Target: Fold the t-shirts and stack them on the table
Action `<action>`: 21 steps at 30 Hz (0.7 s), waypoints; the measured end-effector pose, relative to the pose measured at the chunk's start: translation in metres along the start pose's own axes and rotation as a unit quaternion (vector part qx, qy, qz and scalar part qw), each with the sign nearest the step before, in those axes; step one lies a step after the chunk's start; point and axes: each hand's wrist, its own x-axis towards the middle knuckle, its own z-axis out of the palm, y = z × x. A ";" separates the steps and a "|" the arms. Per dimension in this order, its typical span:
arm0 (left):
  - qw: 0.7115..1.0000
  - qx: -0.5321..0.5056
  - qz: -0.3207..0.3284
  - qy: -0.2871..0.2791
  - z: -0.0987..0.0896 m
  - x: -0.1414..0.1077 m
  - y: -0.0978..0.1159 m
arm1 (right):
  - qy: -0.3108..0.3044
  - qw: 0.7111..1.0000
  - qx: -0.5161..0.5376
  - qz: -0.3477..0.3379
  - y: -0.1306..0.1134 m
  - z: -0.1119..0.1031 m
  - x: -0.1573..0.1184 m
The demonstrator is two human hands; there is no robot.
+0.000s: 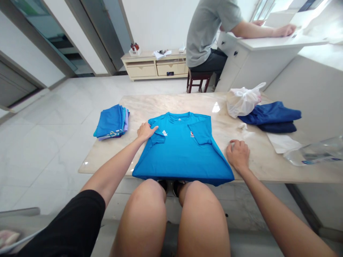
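Observation:
A blue short-sleeved T-shirt (184,157) lies front up on the marble-patterned table, its sleeves turned inward over the chest and its lower part reaching the near table edge. White and small red-and-white logos show on its chest. My left hand (146,131) rests on the sleeve and shoulder at the shirt's left side, thumb stretched out toward the chest, fingers apart. To the right of the shirt, my right hand (239,155) lies on the tabletop, clear of the fabric. Its fingers are loosely bent and spaced from the thumb, with nothing visible in them.
Folded clothes (111,122) are stacked at the table's left end. On the right are a white plastic bag (244,100), dark blue clothing (276,115), white paper (282,142) and a clear bottle (316,151) lying down. Another person (205,34) sits at a white counter (268,43) behind.

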 end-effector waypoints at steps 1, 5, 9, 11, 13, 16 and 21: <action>1.000 0.011 -0.005 -0.014 0.000 0.003 0.003 | -0.005 1.000 -0.003 0.003 -0.001 -0.002 0.000; 0.998 0.020 0.010 -0.053 -0.005 0.013 0.011 | -0.015 1.000 -0.009 0.009 -0.005 -0.006 0.000; 0.997 0.063 0.044 -0.033 -0.015 0.018 0.020 | -0.022 1.000 -0.011 0.008 -0.004 -0.007 0.000; 0.992 0.102 0.072 -0.017 -0.020 0.021 0.026 | -0.024 1.000 -0.013 0.007 -0.004 -0.007 0.000; 0.989 0.117 0.093 -0.021 -0.021 0.027 0.034 | -0.024 1.000 -0.016 0.009 -0.003 -0.007 0.001; 0.991 0.042 0.112 -0.053 -0.018 0.037 0.051 | -0.027 0.999 -0.016 0.009 -0.002 -0.007 0.001; 0.953 -0.239 0.184 -0.015 -0.003 0.033 0.071 | -0.025 1.000 -0.013 0.010 -0.002 -0.008 0.000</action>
